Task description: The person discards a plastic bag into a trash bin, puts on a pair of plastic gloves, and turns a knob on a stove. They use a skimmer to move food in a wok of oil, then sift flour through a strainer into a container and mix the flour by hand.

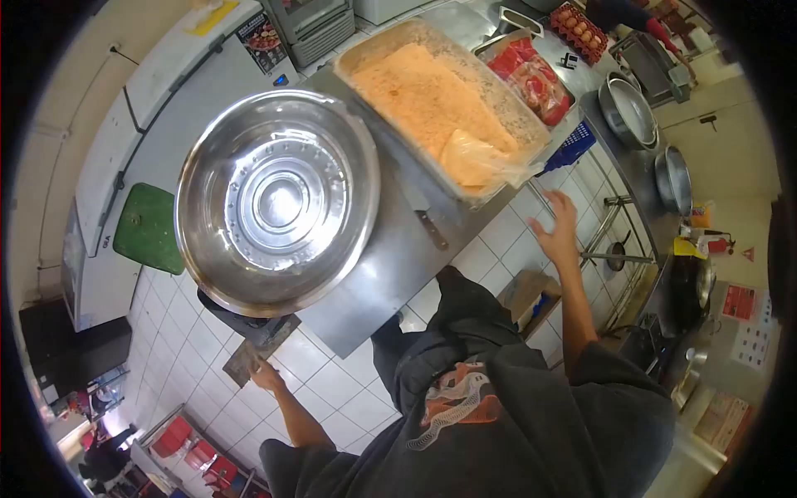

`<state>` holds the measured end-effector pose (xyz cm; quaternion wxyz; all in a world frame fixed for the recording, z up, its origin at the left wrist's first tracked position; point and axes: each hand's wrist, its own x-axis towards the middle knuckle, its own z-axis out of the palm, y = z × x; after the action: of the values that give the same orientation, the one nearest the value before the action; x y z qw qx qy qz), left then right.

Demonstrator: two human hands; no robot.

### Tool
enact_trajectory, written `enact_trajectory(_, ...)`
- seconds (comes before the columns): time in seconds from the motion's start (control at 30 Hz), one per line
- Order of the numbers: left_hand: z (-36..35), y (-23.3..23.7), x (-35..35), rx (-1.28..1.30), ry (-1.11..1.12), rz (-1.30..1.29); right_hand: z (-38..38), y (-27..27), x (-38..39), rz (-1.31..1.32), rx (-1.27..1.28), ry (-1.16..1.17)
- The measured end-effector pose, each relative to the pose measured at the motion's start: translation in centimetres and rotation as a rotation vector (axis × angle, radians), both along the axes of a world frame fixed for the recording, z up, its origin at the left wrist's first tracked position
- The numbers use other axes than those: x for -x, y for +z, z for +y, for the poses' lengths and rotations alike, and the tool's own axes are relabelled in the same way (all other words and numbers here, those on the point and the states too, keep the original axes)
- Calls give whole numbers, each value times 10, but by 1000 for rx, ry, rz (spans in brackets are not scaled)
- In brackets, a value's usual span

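My right hand point(558, 222) is raised with its fingers spread, holding nothing, near the front corner of a large tub point(390, 108) of orange crumbs point(432, 100). A crumpled clear plastic bag point(486, 162) lies on the crumbs at the corner closest to that hand. My left hand point(266, 376) hangs low past the table's edge, fingers partly extended, and overlaps a brown flat board point(241, 365) in this view. Above it a wide, shiny metal basin point(282, 203) overhangs the steel table point(353, 311). A knife with a brown handle point(433, 231) lies between basin and tub.
A tray of packed red-and-white bags point(531, 83) stands beyond the tub, and egg trays point(579, 31) sit farther back. Metal bowls point(628, 109) line the right counter. A green lid or board point(149, 228) is at left. Another person's arm point(660, 33) shows at top right.
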<state>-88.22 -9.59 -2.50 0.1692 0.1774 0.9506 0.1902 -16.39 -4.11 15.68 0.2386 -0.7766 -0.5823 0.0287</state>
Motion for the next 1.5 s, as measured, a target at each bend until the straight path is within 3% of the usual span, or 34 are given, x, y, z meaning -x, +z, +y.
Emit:
enact_trajectory(0.07, -83, -57, -5, -212, 173, -242, 32, -4, -24, -122, 113, 204)
enact_trajectory(0.13, -165, -105, -39, -423, 58, -389, 67, -15, -41, -147, 175, 325)
enact_trajectory(0.23, -230, -112, -128, -167, 283, -690, 88, -28, -56, -159, 243, 438)
enact_trajectory(0.33, -253, -98, -230, 86, 296, -628, 120, -30, -73, -233, 249, 543)
enact_trajectory(0.4, -264, -99, -247, 2, 257, -663, 131, -36, -85, -234, 304, 572)
enact_trajectory(0.5, -277, -117, -243, -169, 232, -681, 161, -20, -79, -312, -116, 625)
enact_trajectory(0.57, -252, -106, -246, -161, 323, -607, 190, -9, -78, -320, -259, 685)
enact_trajectory(0.7, -209, -90, -245, -282, 271, -541, 218, 28, -74, -368, -387, 842)
enact_trajectory(0.8, -193, -83, -250, -369, 228, -508, 227, 40, -81, -367, -215, 907)
enact_trajectory(0.9, -187, -78, -254, -524, 225, -351, 234, 51, -81, -295, -355, 1029)
enact_trajectory(1.13, -102, 47, -268, -737, 89, 116, 207, 116, -27, -135, -205, 1147)
enact_trajectory(1.2, -73, 67, -278, -817, -58, 167, 194, 133, 2, -107, -139, 1195)
enact_trajectory(1.33, -16, 106, -332, -833, -555, -138, 170, 137, 57, 12, 64, 1315)
enact_trajectory(1.43, 17, 141, -368, -858, -921, -158, 153, 115, 107, 77, 215, 1413)
enact_trajectory(1.5, 24, 120, -378, -804, -999, -197, 143, 81, 139, 161, 214, 1477)
